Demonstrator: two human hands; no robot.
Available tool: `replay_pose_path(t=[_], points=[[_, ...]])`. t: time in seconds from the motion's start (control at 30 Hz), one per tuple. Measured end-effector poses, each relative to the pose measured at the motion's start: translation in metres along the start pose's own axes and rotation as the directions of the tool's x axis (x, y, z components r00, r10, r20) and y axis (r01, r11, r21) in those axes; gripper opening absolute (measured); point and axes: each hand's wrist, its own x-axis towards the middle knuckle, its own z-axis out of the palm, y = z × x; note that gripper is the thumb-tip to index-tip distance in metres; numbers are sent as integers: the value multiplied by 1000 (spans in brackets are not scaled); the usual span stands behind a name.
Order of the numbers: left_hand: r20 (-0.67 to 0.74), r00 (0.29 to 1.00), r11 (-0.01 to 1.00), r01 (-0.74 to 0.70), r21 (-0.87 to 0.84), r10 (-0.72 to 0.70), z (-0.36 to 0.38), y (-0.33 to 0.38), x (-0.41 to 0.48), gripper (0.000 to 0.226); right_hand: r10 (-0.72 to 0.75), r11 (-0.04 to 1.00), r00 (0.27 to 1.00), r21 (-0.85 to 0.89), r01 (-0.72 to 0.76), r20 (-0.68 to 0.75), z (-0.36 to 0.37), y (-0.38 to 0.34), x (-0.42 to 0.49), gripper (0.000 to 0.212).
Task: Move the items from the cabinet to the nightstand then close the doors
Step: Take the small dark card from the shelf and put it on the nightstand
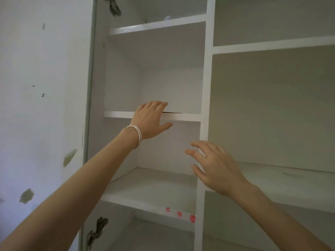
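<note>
Head view, going left to right: an open white cabinet door (45, 105) with chipped paint fills the left side, hinges (97, 230) on its inner edge. The left hand (151, 120), silver bangles (136, 135) at the wrist, reaches onto the middle shelf (188, 117) of the cabinet (205, 87); its fingers (159, 105) curl over something thin and dark (172, 112) lying flat on that shelf, though whether they grip it cannot be told. The right hand (215, 165) hovers lower, in front of the vertical divider (202, 205), fingers spread and holding nothing. Three red marks (179, 214) dot the lower shelf edge. A pale object (167, 17) sits on the top shelf.
</note>
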Motion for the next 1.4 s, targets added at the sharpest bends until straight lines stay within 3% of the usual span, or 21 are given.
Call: replay_pose_path(t=[0.13, 0.2, 0.33, 0.53, 0.77, 1.03, 1.13, 1.27, 1.4], points=[[170, 984, 999, -49, 14, 46, 21, -10, 28, 74, 19, 1000, 1000, -22, -19, 4, 9, 7, 12, 37], [175, 983, 998, -55, -34, 60, 29, -10, 32, 68, 22, 999, 1000, -30, -22, 4, 12, 9, 16, 37], [40, 997, 994, -65, -93, 69, 39, -10, 33, 51, 34, 998, 999, -45, -34, 8, 20, 14, 20, 37], [-186, 977, 982, -128, -136, 102, 34, -18, 25, 44, 43, 998, 999, -39, -43, 8, 25, 9, 23, 37], [-428, 891, 977, -200, -70, 151, 17, -35, 4, 14, 10, 1000, 1000, -11, -10, -11, 24, 4, 30, 38], [-599, 782, 984, -160, 73, 172, -2, -21, -84, 10, -27, 996, 998, 86, 33, -65, 19, -3, 14, 33], [-538, 832, 991, -100, 94, 135, -6, -10, -142, 10, -80, 982, 993, 161, 93, -90, 23, -13, 4, 32], [-253, 967, 995, 57, 86, -34, -12, 9, -236, 11, -181, 919, 980, 340, 198, -82, 40, -58, -20, 34], [39, 970, 957, 231, 176, -242, -28, 37, -338, 14, -340, 788, 938, 525, 322, -65, 64, -124, -49, 33]])
